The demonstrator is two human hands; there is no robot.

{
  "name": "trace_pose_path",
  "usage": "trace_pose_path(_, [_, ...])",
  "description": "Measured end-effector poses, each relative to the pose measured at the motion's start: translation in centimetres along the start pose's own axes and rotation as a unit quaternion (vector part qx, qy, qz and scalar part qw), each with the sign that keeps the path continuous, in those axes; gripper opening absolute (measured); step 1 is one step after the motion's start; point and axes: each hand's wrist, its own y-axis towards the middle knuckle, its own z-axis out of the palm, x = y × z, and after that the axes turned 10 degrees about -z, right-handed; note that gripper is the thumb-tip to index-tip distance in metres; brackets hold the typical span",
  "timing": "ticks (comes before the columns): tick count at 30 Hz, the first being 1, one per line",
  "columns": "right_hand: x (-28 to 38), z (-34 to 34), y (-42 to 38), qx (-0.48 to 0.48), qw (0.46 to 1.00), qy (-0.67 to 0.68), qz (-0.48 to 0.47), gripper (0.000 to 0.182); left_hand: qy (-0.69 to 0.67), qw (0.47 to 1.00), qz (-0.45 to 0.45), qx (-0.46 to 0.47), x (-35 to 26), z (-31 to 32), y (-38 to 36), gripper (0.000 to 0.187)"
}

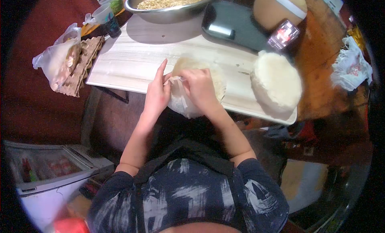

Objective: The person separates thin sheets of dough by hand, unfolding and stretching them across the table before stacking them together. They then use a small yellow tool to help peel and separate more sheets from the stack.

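Observation:
Thin, pale, round wrapper sheets (184, 102) lie at the front edge of the table, partly hanging over it and partly covered by my hands. My left hand (158, 90) pinches a lifted wrapper edge between thumb and fingers, its index finger pointing up. Close beside it, my right hand (199, 86) has its fingers curled over the same lifted edge, knuckles up. To the right stands a thick round stack of similar white wrappers (277, 81).
A steel basin (170, 14) of yellowish shreds sits at the back of the light tabletop (128, 52). Near it are a dark lidded case (234, 26), a phone (284, 34) and a tan container (276, 8). Egg cartons (82, 66) and a plastic bag (60, 60) lie left.

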Motion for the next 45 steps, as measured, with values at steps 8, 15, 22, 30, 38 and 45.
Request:
trace_pose_path(8, [-0.3,-0.6,-0.3,-0.031,0.995,-0.05,0.078,0.014,-0.071,0.997,0.037,-0.021,0.7,0.6,0.3,0.06])
trace_pose_path(15, [0.4,0.5,0.2,-0.002,0.997,-0.053,0.049,0.024,-0.058,0.998,0.007,0.028,-0.9,0.2,-0.7,0.055])
trace_pose_path(22, [1.2,0.6,0.5,0.009,0.998,-0.063,-0.006,0.022,0.009,0.999,0.028,-0.016,-0.4,0.5,0.1,0.062])
trace_pose_path(30, [0.2,0.3,0.1,-0.038,0.994,-0.1,0.033,0.019,0.005,0.999,0.03,-0.045,0.0,0.8,0.6,0.063])
trace_pose_path(38, [-0.3,-0.1,0.0,-0.033,0.993,-0.086,0.074,0.015,-0.02,0.999,-0.036,-0.002,0.0,0.2,0.7,0.058])
trace_pose_path(45, [0.2,0.4,0.7,-0.01,0.999,-0.012,0.029,0.009,-0.095,0.995,0.025,0.003,0.4,0.3,0.5,0.058])
